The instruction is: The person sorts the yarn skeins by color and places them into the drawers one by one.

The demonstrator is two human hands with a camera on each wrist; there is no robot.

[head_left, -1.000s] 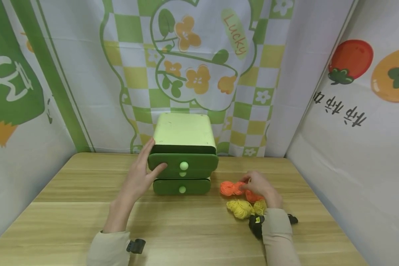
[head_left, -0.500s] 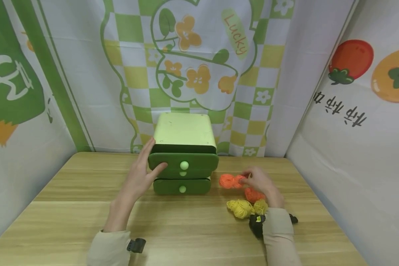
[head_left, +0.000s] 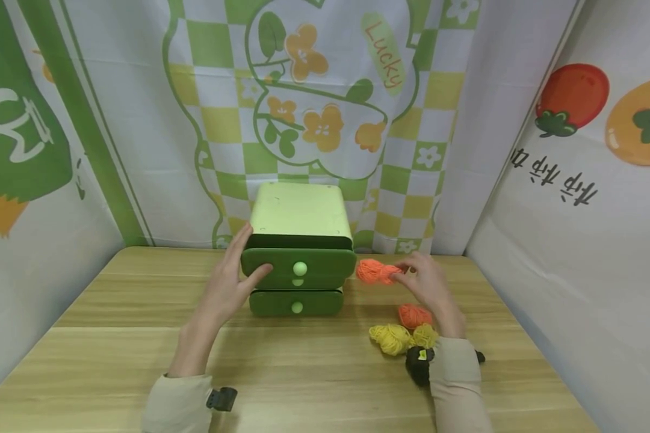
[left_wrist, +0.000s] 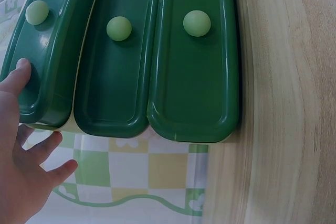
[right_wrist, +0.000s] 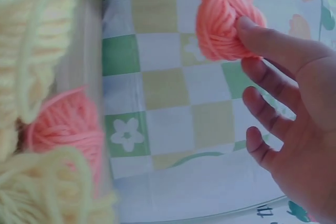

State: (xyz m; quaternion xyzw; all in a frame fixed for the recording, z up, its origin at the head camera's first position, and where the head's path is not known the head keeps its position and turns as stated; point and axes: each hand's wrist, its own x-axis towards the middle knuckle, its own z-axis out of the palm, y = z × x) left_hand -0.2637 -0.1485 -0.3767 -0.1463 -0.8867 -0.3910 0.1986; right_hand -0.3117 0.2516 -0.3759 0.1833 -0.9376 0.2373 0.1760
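Note:
A small cabinet (head_left: pixel 303 207) with a pale green top and dark green drawers stands at the table's back. Its top drawer (head_left: pixel 327 267) is pulled part way out, a dark gap showing above the front. My left hand (head_left: pixel 226 294) rests at the cabinet's left edge, thumb on that drawer's front and the other fingers spread along the side. To the right, my right hand (head_left: pixel 430 285) pinches one end of an orange yarn skein (head_left: pixel 375 271) between thumb and fingers. The right wrist view shows this skein (right_wrist: pixel 224 22) raised, its wrapped middle plain.
A second orange skein (head_left: pixel 414 316) and two yellow yarn skeins (head_left: pixel 391 340) lie on the wooden table (head_left: pixel 303 379) right of the cabinet. Beside them is a black object (head_left: pixel 418 368), partly behind the right sleeve. Printed cloth (head_left: pixel 325 162) hangs behind the table.
My right hand has lifted the orange skein away from the other yarn, upward and toward the back, to beside the top drawer. The left hand has stayed in place.

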